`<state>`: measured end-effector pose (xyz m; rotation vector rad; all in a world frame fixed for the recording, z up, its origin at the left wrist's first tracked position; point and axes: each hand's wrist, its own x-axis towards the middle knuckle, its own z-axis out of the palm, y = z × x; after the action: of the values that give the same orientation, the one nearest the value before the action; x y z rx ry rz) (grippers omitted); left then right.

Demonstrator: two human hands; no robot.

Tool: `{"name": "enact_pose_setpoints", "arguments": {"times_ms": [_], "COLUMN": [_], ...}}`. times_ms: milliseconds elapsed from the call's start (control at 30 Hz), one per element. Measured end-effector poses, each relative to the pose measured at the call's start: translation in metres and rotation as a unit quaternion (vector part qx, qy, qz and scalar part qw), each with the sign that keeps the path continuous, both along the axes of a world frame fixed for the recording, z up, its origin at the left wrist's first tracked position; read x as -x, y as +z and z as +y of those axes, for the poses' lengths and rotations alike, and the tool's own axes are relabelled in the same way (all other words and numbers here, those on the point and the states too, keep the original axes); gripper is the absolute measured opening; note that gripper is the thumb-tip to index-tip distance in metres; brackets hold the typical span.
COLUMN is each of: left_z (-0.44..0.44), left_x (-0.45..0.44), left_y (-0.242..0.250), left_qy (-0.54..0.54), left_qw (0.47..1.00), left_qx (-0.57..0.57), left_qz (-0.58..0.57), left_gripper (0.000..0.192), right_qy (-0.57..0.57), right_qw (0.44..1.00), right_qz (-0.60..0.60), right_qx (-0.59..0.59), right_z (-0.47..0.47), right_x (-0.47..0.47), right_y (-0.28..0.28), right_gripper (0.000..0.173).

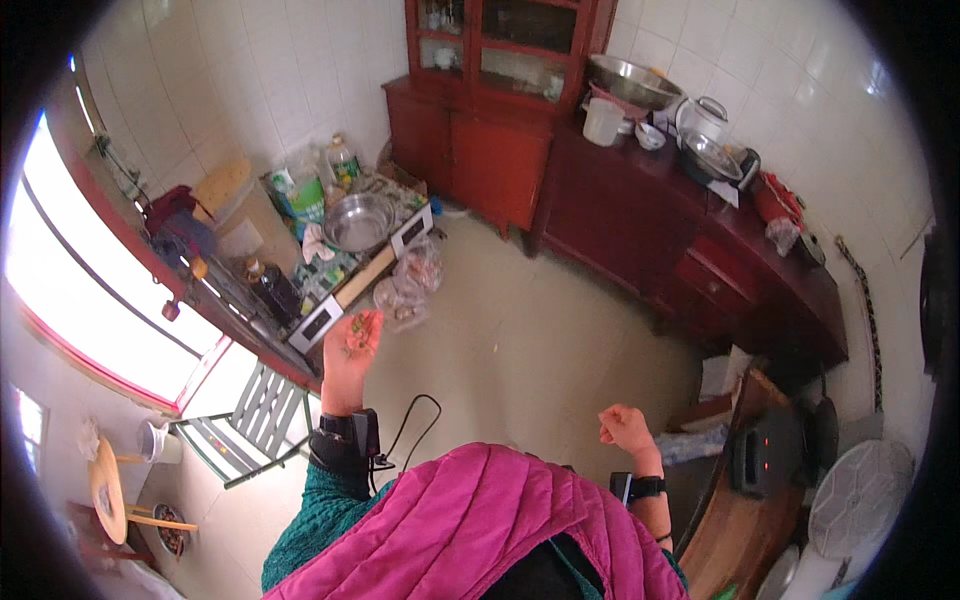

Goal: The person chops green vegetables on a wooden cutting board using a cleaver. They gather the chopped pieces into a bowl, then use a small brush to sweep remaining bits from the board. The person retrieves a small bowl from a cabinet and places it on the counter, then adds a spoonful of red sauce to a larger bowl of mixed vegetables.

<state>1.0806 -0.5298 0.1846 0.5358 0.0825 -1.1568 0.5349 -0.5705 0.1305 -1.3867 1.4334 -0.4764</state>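
Note:
My left hand (355, 337) is held palm up with the fingers curled. Small green and reddish food bits (361, 328) lie in its palm; they are too small to name exactly. It is above the floor, near the front edge of a low table with a green patterned top. My right hand (624, 429) hangs over the floor at the right with its fingers curled in, and nothing shows in it. Both wrists wear black strapped devices, and a black cable (424, 409) loops beside the left one.
The low table holds a steel basin (358, 223), bottles and a green bag (303, 199). Plastic bags (409, 289) lie on the floor beside it. A slatted chair (255, 427) stands at left. Along the back right runs a dark red cabinet (615, 217) bearing bowls; a wooden counter (716, 517) is at right.

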Motion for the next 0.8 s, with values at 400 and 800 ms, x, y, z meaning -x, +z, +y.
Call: {"name": "enact_pose_setpoints", "arguments": {"times_ms": [400,800], "left_z": [-0.142,-0.362], "left_x": [-0.033,-0.192], "left_y": [0.019,-0.009], "left_qy": [0.056,0.017], "left_qw": [0.998,0.997], "left_qx": [-0.02,0.066], "left_qz": [-0.002,0.031], "left_gripper": [0.023,0.022], "right_qy": [0.188,0.211], "right_qw": [0.97,0.952], "right_qz": [0.021,0.035], "right_qx": [0.152,0.219], "right_z": [-0.328,-0.588], "right_x": [-0.092,-0.277], "right_y": [0.051,0.144], "right_gripper": [0.024,0.023]}}
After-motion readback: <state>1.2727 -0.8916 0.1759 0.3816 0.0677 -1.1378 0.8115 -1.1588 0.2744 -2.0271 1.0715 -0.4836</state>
